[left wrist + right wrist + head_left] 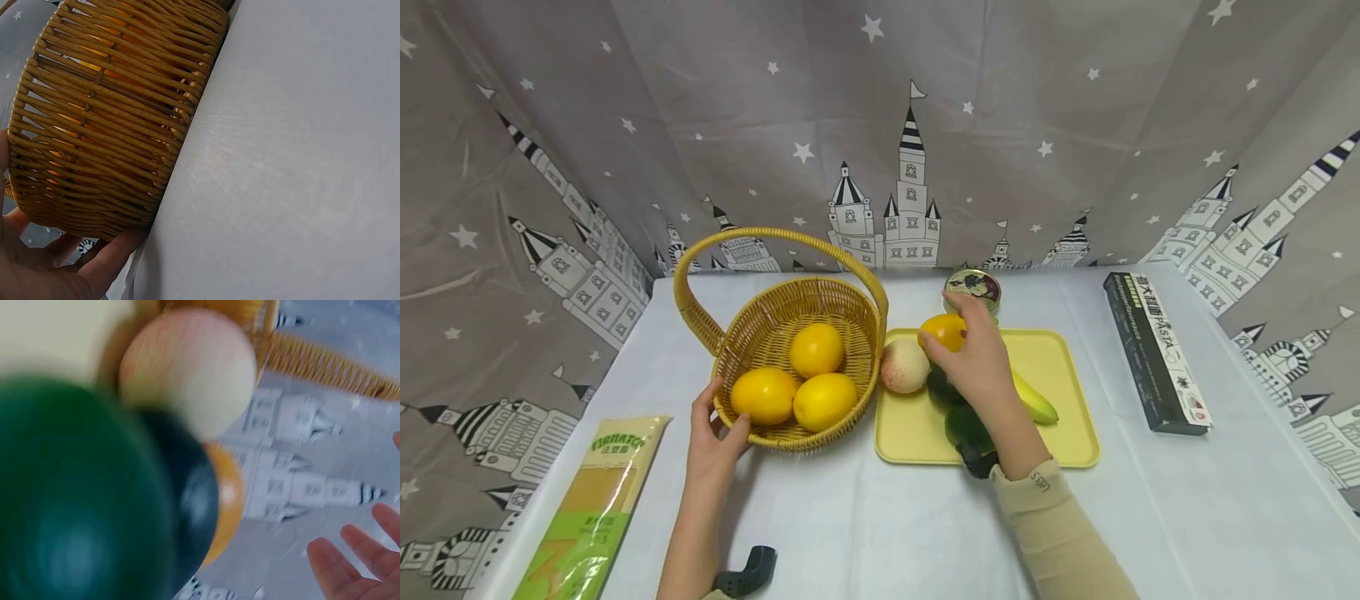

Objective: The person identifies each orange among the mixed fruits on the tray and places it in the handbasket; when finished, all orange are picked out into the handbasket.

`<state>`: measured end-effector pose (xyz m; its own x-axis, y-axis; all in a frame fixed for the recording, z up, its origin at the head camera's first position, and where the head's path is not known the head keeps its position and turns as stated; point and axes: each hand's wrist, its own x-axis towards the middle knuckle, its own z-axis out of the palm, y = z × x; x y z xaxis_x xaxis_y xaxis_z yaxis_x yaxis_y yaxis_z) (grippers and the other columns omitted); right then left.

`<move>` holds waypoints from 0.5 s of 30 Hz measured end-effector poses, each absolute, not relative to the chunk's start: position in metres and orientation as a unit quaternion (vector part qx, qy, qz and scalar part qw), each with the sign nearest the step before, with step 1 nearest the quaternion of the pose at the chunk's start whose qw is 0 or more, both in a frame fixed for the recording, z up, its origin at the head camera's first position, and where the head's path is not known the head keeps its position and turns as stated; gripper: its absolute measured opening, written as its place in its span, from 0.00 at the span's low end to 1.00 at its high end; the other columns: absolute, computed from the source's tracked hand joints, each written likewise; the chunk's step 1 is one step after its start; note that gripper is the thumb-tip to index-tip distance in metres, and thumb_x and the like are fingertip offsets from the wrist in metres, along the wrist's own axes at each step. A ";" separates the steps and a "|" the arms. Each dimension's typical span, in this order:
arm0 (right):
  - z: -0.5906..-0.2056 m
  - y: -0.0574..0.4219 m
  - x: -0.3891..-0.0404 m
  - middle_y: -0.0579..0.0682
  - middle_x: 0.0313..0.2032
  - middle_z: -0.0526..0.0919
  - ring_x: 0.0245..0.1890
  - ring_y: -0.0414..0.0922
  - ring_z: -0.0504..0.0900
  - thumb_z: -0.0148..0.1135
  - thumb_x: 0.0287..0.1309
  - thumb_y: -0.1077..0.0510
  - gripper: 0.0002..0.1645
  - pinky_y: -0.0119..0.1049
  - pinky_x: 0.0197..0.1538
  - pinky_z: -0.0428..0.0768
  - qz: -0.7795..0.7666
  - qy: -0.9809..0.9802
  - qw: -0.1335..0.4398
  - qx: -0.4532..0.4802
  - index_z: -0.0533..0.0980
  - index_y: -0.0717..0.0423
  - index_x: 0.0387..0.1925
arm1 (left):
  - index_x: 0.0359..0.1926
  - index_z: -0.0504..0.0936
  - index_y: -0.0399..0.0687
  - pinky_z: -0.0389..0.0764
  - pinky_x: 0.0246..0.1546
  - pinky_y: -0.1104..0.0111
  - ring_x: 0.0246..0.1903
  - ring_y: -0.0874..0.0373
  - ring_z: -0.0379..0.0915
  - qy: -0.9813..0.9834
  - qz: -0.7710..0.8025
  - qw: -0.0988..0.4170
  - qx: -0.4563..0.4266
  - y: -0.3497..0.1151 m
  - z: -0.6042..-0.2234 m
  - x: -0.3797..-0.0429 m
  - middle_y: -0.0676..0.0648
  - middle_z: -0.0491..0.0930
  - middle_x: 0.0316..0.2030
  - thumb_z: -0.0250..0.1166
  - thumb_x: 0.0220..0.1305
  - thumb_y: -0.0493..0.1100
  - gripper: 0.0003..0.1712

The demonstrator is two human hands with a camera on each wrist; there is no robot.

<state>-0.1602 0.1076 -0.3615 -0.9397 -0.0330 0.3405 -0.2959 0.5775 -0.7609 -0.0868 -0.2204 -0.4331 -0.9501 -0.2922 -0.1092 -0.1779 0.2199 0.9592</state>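
My left hand (715,450) holds the wicker basket (808,287) by its left front side, thumb near the rim and fingers against the woven wall (106,125). Inside lie three yellow lemons (817,350). Over the yellow tray (1075,433), my right hand (973,358) is spread above another yellow lemon (940,331); in the right wrist view its fingers (331,565) stand apart from that lemon (228,500). A pale peach (905,367), two dark green fruits (966,429) and a banana (1036,402) share the tray, partly hidden by the hand and forearm.
A round tin (973,286) stands behind the tray. To the right lies a black pasta box (1157,354), and at the left front a green and yellow pasta packet (591,508). The basket's tall handle (775,235) arches over it. A castle-print curtain (737,125) hangs behind.
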 end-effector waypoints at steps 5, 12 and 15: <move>-0.364 0.127 -0.174 0.59 0.64 0.66 0.64 0.57 0.64 0.66 0.57 0.50 0.40 0.53 0.66 0.63 0.426 -0.899 0.090 0.057 0.64 0.57 0.68 | 0.76 0.43 0.63 0.75 0.37 0.84 0.68 0.41 0.53 -0.779 -0.607 0.044 0.151 -0.221 -0.433 -0.086 0.41 0.45 0.73 0.54 0.68 0.39 0.43; -0.371 0.146 -0.188 0.62 0.66 0.63 0.66 0.59 0.61 0.65 0.57 0.45 0.45 0.54 0.67 0.60 0.389 -0.920 0.000 0.052 0.60 0.61 0.69 | 0.76 0.44 0.62 0.74 0.38 0.84 0.67 0.42 0.54 -0.784 -0.600 0.044 0.154 -0.220 -0.433 -0.085 0.42 0.46 0.73 0.54 0.68 0.40 0.42; -0.375 0.149 -0.193 0.61 0.68 0.62 0.67 0.59 0.60 0.66 0.57 0.45 0.45 0.54 0.68 0.58 0.382 -0.922 -0.022 0.057 0.60 0.61 0.69 | 0.76 0.45 0.63 0.74 0.38 0.84 0.68 0.44 0.53 -0.783 -0.601 0.050 0.153 -0.221 -0.433 -0.086 0.43 0.47 0.72 0.54 0.68 0.40 0.41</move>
<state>-0.1930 0.1493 -0.3746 -0.9925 -0.1223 0.0035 -0.0889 0.7014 -0.7072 -0.0858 -0.2213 -0.4332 -0.9482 -0.2996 -0.1061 -0.1802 0.2317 0.9560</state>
